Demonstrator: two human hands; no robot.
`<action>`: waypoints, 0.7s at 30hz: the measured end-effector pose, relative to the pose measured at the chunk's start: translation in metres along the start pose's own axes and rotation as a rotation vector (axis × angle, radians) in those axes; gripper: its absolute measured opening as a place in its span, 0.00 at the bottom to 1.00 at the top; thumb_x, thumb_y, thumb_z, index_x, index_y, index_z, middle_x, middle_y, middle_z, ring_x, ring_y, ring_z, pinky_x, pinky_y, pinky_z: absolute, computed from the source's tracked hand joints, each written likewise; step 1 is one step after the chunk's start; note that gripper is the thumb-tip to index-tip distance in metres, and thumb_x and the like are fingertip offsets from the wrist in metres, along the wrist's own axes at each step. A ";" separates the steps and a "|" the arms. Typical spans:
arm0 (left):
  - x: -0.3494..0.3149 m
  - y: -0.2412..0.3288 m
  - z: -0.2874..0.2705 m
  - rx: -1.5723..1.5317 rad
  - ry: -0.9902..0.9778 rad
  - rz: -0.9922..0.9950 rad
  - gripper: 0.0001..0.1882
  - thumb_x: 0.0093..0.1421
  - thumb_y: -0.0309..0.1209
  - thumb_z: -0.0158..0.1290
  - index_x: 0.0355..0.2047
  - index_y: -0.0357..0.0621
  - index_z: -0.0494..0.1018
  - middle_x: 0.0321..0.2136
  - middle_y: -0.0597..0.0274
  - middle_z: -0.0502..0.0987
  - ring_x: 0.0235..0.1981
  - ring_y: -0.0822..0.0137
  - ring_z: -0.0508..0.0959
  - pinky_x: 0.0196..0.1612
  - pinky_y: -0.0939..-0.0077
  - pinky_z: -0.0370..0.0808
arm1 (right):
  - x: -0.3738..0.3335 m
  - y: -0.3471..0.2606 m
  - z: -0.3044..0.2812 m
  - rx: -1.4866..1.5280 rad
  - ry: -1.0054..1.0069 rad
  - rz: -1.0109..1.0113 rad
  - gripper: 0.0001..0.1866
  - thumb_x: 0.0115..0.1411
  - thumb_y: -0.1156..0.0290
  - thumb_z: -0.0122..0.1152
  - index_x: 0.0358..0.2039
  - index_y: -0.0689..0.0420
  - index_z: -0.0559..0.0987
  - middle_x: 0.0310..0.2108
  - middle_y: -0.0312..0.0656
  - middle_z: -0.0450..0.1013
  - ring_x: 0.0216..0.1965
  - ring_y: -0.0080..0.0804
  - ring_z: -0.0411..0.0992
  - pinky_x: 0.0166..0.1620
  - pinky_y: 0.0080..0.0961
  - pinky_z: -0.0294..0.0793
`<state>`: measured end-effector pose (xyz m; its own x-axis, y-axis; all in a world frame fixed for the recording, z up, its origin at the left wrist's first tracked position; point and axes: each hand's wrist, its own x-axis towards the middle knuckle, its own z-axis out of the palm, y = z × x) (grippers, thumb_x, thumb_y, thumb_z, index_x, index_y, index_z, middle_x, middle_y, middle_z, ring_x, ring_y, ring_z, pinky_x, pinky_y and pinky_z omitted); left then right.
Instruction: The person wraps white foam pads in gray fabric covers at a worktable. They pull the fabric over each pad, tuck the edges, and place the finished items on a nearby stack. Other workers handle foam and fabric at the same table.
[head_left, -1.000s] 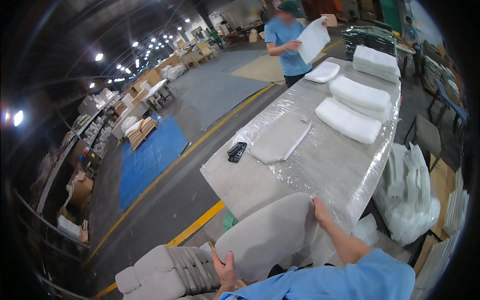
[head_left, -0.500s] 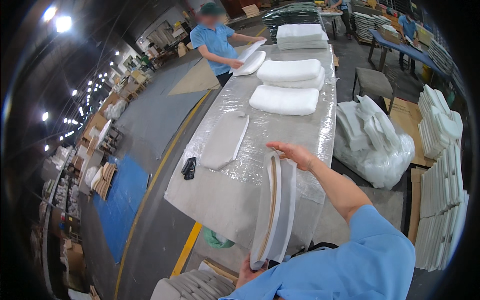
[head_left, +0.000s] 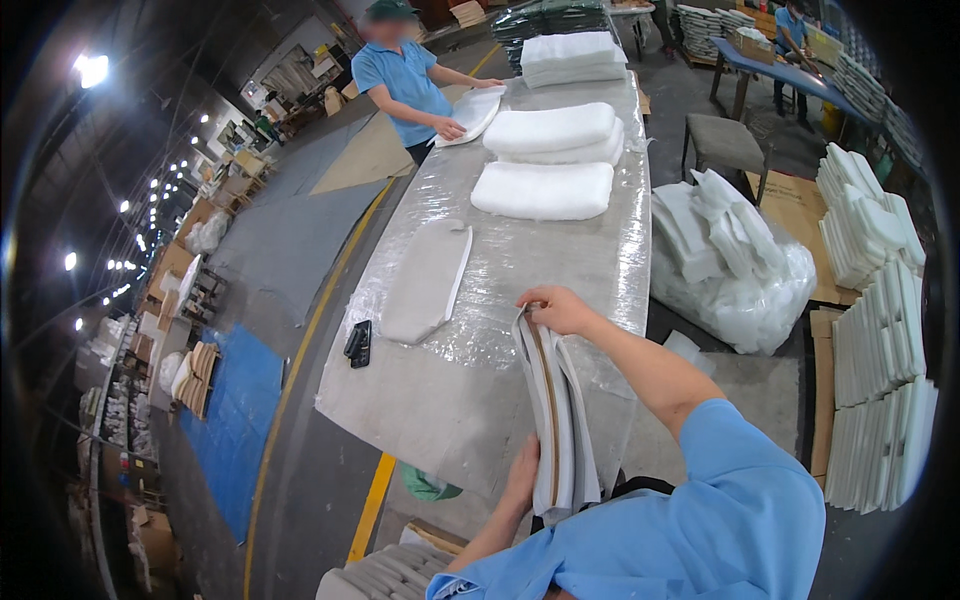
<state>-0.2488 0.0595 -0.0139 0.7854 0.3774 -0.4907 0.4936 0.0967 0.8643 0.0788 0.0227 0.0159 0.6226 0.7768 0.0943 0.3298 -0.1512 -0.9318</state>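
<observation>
From my distant post I see the counter (head_left: 430, 400), film-wrapped over its far part, filling the middle. A co-worker (head_left: 402, 88) stands by the counter's far left edge. Right of the counter rise stacks of white panels (head_left: 885, 350); nearer it, a clear bag of white padding (head_left: 740, 270) crowds that side, with a grey chair (head_left: 725, 145) beyond. White pads (head_left: 543, 190) occupy the counter's far half. At the counter's near end I have the grey cover (head_left: 550, 410) (brown strip down its length). My right hand (head_left: 560, 308) curls closed over its top; my left hand (head_left: 521, 472) lies along its side, its grip hidden from me. Small black items (head_left: 359, 346) rest near the counter's left edge.
</observation>
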 end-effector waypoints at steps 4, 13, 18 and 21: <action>0.067 0.078 0.029 -0.032 0.067 0.439 0.29 0.75 0.43 0.47 0.65 0.31 0.67 0.61 0.43 0.74 0.60 0.53 0.74 0.64 0.62 0.68 | 0.007 0.007 -0.002 -0.185 0.137 -0.088 0.11 0.65 0.71 0.62 0.46 0.55 0.86 0.40 0.42 0.83 0.39 0.34 0.80 0.45 0.30 0.77; 0.171 0.138 0.017 0.221 0.451 0.469 0.21 0.64 0.31 0.52 0.56 0.39 0.79 0.47 0.43 0.84 0.50 0.51 0.83 0.56 0.62 0.76 | 0.001 -0.001 -0.010 0.055 0.120 0.025 0.11 0.67 0.74 0.62 0.49 0.60 0.80 0.42 0.44 0.83 0.43 0.32 0.80 0.48 0.29 0.78; 0.196 0.152 0.003 0.343 0.384 0.569 0.13 0.62 0.32 0.59 0.45 0.44 0.85 0.37 0.50 0.86 0.40 0.55 0.86 0.46 0.64 0.78 | -0.011 -0.001 -0.013 0.100 0.143 0.061 0.14 0.63 0.74 0.62 0.49 0.63 0.78 0.44 0.48 0.82 0.47 0.35 0.80 0.52 0.31 0.79; 0.213 0.159 -0.007 0.418 0.321 0.578 0.10 0.62 0.32 0.62 0.41 0.41 0.85 0.33 0.50 0.85 0.34 0.58 0.84 0.41 0.64 0.78 | -0.012 0.000 -0.012 0.128 0.142 0.063 0.13 0.63 0.75 0.62 0.47 0.62 0.78 0.44 0.47 0.82 0.47 0.34 0.80 0.51 0.32 0.79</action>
<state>-0.0057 0.1622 0.0193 0.8458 0.5162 0.1351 0.1891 -0.5269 0.8286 0.0793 0.0061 0.0192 0.7356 0.6732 0.0747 0.1999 -0.1104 -0.9736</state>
